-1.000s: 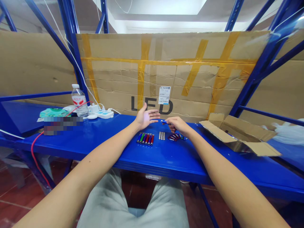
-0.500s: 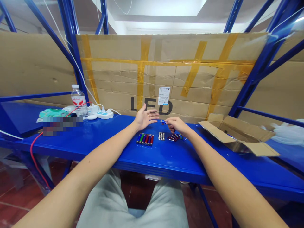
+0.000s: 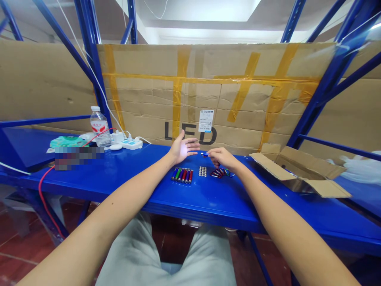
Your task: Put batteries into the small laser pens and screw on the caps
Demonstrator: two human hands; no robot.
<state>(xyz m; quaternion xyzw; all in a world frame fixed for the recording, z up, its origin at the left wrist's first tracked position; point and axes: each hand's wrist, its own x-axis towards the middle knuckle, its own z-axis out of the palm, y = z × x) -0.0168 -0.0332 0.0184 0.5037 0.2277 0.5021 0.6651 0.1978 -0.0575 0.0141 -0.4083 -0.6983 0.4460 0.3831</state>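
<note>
My right hand (image 3: 220, 157) grips a small blue flashlight (image 3: 204, 154) that points left. Its light falls as a pale glow on the palm of my left hand (image 3: 182, 149), which is held open with fingers stretched and holds nothing. Below my left hand, several slim metallic flashlights (image 3: 182, 175) in blue, green, purple and red lie in a row on the blue table (image 3: 190, 198). To their right are rows of silver button cells (image 3: 203, 171). Under my right hand lies a fanned group of coloured metallic pieces (image 3: 219, 173), partly hidden by the hand.
An open cardboard box (image 3: 293, 171) stands at the right. On the left are a water bottle (image 3: 100, 127), a power strip (image 3: 132, 143), a green packet (image 3: 68, 141) and a red cable (image 3: 41, 190). A large taped cardboard sheet (image 3: 143, 99) closes off the back.
A bright patch of light now shows on my left palm, where half a second ago there was none. Both hands have stayed nearly in place.
</note>
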